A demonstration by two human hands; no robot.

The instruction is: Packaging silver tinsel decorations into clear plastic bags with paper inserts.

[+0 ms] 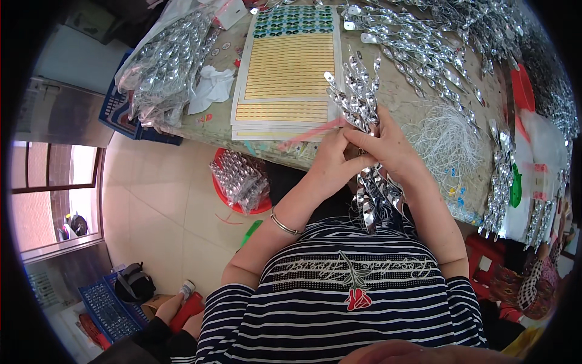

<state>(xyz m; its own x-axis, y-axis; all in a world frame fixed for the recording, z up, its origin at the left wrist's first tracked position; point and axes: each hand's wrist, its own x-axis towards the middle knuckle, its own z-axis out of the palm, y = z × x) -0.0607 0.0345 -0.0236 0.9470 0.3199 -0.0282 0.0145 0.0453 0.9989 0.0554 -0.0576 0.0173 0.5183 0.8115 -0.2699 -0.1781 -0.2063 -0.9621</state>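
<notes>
Both hands are closed together round a bundle of twisted, shiny silver strips (361, 97) at the table's front edge. My left hand (336, 161) presses against the bundle from the left, its fingertips partly hidden. My right hand (394, 147) wraps the bundle from the right, thumb lying across it. The strips fan out above my hands, and their lower ends (368, 209) hang below, in front of my striped shirt. A blurred pinkish band (315, 133) runs leftward from my left hand over the table. Whether my fingers grip it, I cannot tell.
Ahead lie printed sheets with yellow rows (291, 67) and green-blue oval stickers (294, 22). Loose silver strips (424, 42) cover the far right, with a tangle of white thread (445, 142) nearer. A bag of strips (170, 67) sits left; a red basin (225, 191) stands on the floor.
</notes>
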